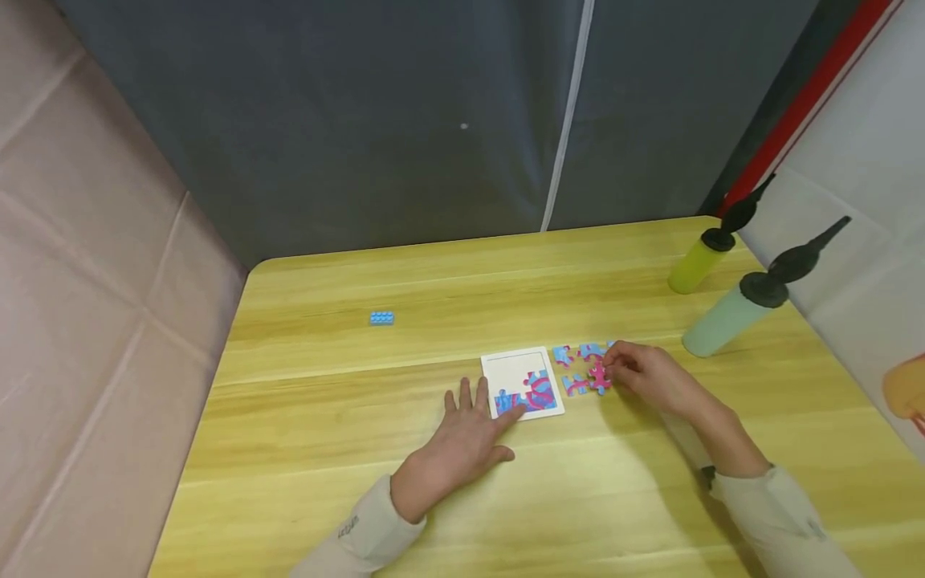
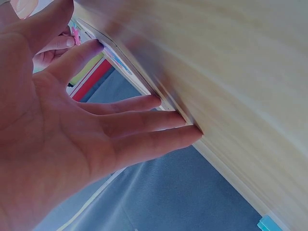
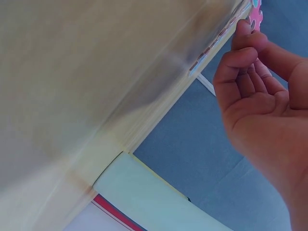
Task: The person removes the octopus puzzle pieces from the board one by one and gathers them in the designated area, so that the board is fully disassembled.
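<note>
L hand (image 1: pixel 468 433) lay flat, fingers spread, pinning puzzle tray (image 1: pixel 522 383) on counter (image 1: pixel 361 417); my R hand (image 1: pixel 645 374) pinched pink piece (image 1: pixel 599 374) just right of tray.

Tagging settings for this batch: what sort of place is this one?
Probably a curtained-off recording booth, not a home: a bare wooden table against a dark fabric backdrop, holding only a jigsaw tray, loose puzzle pieces and two hand pumps.
</note>
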Motion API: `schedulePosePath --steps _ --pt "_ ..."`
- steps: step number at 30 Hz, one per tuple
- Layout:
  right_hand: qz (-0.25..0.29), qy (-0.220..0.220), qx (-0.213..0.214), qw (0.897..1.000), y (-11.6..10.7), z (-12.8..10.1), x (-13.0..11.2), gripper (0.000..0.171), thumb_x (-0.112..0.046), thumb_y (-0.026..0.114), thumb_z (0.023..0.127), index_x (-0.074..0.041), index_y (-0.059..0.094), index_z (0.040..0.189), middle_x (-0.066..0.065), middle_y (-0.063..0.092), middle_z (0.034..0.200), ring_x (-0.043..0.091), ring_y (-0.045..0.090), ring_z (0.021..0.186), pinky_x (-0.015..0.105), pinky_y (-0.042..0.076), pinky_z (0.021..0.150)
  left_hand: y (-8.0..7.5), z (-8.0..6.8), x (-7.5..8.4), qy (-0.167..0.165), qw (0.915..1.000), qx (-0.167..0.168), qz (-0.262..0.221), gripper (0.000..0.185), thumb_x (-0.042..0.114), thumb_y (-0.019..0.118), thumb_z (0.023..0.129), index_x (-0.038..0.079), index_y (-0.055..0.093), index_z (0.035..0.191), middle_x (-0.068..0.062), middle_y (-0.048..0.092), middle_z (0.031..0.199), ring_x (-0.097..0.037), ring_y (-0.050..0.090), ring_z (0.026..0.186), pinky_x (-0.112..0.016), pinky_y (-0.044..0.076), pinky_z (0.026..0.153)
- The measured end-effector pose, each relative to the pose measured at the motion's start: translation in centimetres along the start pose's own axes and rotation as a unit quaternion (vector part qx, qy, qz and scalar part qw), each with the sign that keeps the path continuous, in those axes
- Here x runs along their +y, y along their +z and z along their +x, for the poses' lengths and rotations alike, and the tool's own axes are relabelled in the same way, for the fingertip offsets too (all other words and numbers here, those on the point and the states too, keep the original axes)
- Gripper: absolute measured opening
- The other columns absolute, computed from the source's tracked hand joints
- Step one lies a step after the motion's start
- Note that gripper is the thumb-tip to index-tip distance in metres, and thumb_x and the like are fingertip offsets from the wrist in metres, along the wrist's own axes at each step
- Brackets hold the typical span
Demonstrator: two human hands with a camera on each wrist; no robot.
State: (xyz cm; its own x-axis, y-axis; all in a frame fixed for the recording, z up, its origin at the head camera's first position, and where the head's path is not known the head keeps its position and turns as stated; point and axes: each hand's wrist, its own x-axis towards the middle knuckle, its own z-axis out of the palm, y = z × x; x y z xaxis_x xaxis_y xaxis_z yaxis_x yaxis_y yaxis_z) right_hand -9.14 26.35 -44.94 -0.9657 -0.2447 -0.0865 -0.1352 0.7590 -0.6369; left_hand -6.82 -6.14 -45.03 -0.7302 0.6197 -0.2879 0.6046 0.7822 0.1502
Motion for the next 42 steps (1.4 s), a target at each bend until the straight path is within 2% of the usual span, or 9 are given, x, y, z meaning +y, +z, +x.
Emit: schedulePosePath --steps 6,20,24,31,38,42 --pt "-0.007 0.007 -0.002 1.0 -0.1 -0.2 0.0 0.011 0.0 0.058 0.102 -0.007 0.067 0.102 0.002 0.07 0.09 0.014 0.056 0.079 0.023 0.048 0.07 0.1 0.2 0.1 0.01 0.9998 0.006 0.015 0.069 0.055 0.065 0.096 0.04 0.039 0.158 -0.035 0.032 0.161 -0.06 0.033 0.146 -0.067 0.04 0.112" --pt "-0.022 0.011 -0.005 1.0 0.1 -0.3 0.1 0.01 -0.004 0.061 0.101 -0.005 0.07 0.105 0.003 0.073 0.092 0.013 0.063 0.082 0.025 0.05 0.069 0.0 0.0 0.2 0.014 0.9998 0.01 0.008 0.069 0.054 0.067 0.096 0.039 0.041 0.158 -0.036 0.033 0.16 -0.061 0.033 0.146 -0.068 0.041 0.112" --pt "-0.018 0.021 -0.009 1.0 0.1 -0.4 0.0 0.008 -0.007 0.062 0.101 -0.006 0.069 0.105 0.002 0.072 0.09 0.013 0.061 0.08 0.024 0.05 0.069 0.0 0.1 0.1 0.014 0.9999 0.003 0.002 0.069 0.054 0.066 0.096 0.039 0.041 0.158 -0.035 0.031 0.161 -0.061 0.031 0.147 -0.068 0.039 0.113" --pt "-0.022 0.023 -0.013 0.999 0.2 -0.7 -0.1 0.006 -0.008 0.062 0.101 -0.005 0.067 0.098 0.0 0.065 0.084 0.014 0.052 0.076 0.025 0.044 0.066 -0.1 0.2 0.1 0.02 0.9998 0.002 0.003 0.069 0.054 0.066 0.096 0.039 0.041 0.158 -0.035 0.031 0.161 -0.061 0.031 0.147 -0.068 0.039 0.113" --pt "-0.02 0.023 -0.005 1.0 0.6 -0.9 0.0 0.005 -0.009 0.065 0.1 -0.008 0.069 0.097 0.0 0.068 0.088 0.013 0.054 0.078 0.024 0.046 0.068 0.3 0.0 -0.1 0.027 0.9996 0.003 -0.009 0.068 0.053 0.066 0.096 0.039 0.041 0.158 -0.037 0.031 0.161 -0.062 0.03 0.146 -0.069 0.039 0.112" --pt "-0.013 0.015 -0.001 1.0 1.1 -0.7 -0.2 0.005 -0.01 0.065 0.1 -0.01 0.069 0.097 -0.001 0.066 0.085 0.012 0.052 0.075 0.024 0.045 0.067 0.5 -0.3 -0.3 0.021 0.9996 0.003 -0.017 0.068 0.053 0.067 0.095 0.04 0.042 0.157 -0.036 0.03 0.161 -0.062 0.03 0.146 -0.07 0.038 0.113"
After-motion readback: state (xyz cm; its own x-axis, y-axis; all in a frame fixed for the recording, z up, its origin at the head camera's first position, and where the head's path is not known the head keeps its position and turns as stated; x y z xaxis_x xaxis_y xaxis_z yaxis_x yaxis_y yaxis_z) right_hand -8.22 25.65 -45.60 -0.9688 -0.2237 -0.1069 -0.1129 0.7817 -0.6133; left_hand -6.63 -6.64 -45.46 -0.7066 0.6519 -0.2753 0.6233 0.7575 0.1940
